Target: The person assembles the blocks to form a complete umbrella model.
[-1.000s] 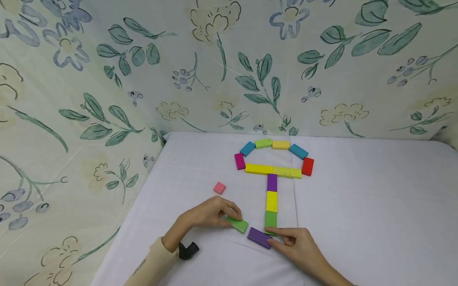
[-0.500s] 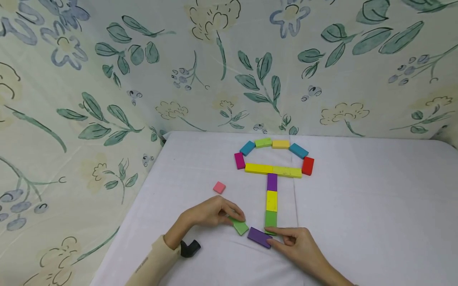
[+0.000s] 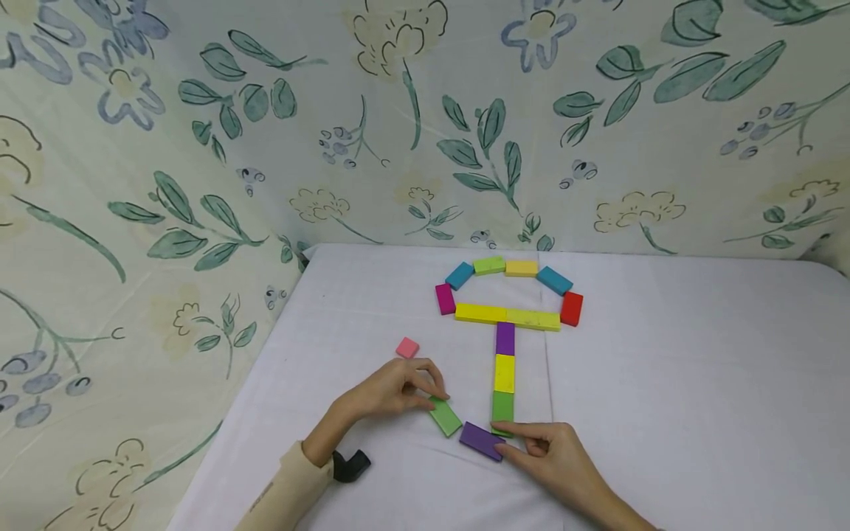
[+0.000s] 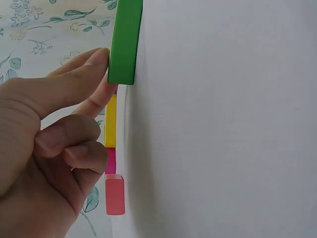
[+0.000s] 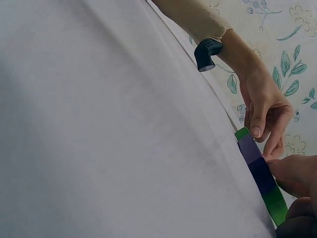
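My left hand (image 3: 398, 387) pinches the upper end of a light green block (image 3: 446, 417) between thumb and index finger; the other fingers curl in the left wrist view. The block lies slanted on the white cloth, its lower corner close to a purple block (image 3: 481, 441). At that purple block's right end is my right hand (image 3: 554, 450), thumb on the near edge and index fingertip at the far edge, by the foot of a green block (image 3: 502, 409). That green block ends a column with a yellow block (image 3: 505, 374) and another purple block (image 3: 505, 338).
Two yellow blocks (image 3: 481, 313) form a crossbar above the column. Over it arch coloured blocks, among them a magenta one (image 3: 446, 299) and a red one (image 3: 571, 309). A small pink block (image 3: 407, 347) lies beside my left hand. Floral cloth (image 3: 425, 147) hangs behind the table.
The light green block has swung steeper, its upper end moving right and its lower corner staying near the purple block. My left fingers have shifted to its upper end. My right hand stays put.
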Available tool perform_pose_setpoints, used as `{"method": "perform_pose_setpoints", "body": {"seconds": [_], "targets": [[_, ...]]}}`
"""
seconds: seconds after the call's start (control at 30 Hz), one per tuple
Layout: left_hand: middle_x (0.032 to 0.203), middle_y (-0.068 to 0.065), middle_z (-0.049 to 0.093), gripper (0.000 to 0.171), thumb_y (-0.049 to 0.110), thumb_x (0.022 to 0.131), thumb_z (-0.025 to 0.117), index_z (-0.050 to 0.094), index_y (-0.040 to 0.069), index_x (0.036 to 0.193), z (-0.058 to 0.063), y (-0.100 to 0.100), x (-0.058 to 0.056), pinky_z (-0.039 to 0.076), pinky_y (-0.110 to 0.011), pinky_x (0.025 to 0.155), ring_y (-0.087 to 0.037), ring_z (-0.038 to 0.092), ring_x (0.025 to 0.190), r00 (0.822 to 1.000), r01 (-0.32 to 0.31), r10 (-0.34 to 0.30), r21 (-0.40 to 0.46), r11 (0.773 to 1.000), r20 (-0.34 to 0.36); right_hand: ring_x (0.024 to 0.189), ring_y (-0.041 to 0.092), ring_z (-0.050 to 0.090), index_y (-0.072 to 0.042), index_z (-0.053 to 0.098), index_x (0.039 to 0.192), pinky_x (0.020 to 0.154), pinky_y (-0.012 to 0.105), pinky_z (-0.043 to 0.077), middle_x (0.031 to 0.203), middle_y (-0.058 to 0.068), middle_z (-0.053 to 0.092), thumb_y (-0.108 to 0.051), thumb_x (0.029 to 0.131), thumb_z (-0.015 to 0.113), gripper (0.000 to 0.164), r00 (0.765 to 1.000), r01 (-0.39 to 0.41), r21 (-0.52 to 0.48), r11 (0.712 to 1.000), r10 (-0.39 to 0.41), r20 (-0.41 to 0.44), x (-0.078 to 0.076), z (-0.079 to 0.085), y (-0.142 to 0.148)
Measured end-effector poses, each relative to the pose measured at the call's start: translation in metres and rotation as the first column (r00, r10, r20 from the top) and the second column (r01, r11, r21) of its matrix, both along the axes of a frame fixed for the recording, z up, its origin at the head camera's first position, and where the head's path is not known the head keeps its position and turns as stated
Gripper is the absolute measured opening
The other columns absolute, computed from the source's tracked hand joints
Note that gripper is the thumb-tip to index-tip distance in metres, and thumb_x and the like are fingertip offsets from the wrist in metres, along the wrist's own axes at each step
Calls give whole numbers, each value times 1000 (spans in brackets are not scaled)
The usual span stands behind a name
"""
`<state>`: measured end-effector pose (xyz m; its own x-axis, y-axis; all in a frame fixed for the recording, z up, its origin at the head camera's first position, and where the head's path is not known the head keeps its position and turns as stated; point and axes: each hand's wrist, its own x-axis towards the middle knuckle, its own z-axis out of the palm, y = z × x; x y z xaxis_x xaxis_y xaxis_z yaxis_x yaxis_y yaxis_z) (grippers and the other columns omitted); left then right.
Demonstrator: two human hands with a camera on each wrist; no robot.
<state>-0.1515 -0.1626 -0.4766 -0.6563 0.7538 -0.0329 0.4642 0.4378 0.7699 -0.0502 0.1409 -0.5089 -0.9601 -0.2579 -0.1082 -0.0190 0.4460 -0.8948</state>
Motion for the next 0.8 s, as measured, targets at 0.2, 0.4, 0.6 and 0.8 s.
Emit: {"method": "perform_pose_setpoints", "body": {"seconds": [0.2,0.4,0.6,0.8], "targets": [[109,4,68,21,14,90,81,83,19,110,-1,3,0,34,-13,61,1,39,60,998,-33,32,-21,999,-54,49,-4,25,-26,83,109,46,16,22,54,-12,31,-32,84,87,26,1000,3,-1,1000,-3,-30,1,0,0],[108,4,68,20,18,89,82,84,20,108,-3,3,-1,36,-14,62,0,42,63,997,-52,50,-22,998,-57,48,-4,26,-26,83,109,45,15,23,53,-13,32,-32,84,86,26,999,0,0,1000,0,-34,1,0,0],[109,4,68,21,18,89,82,83,20,110,-7,1,-3,34,-14,64,-2,42,68,999,-35,35,29,999,-5,48,-4,26,-27,83,109,45,15,23,53,-13,31,-32,84,86,26,1000,-2,0,1000,2,-31,1,0,-1],[110,2,69,26,16,86,85,83,19,111,-8,-3,-4,34,-14,64,-3,43,70,999,-1,-2,64,998,46,48,-4,25,-27,83,109,46,16,23,53,-12,31,-32,84,87,26,1000,0,-6,1000,0,-29,0,0,0]]}}
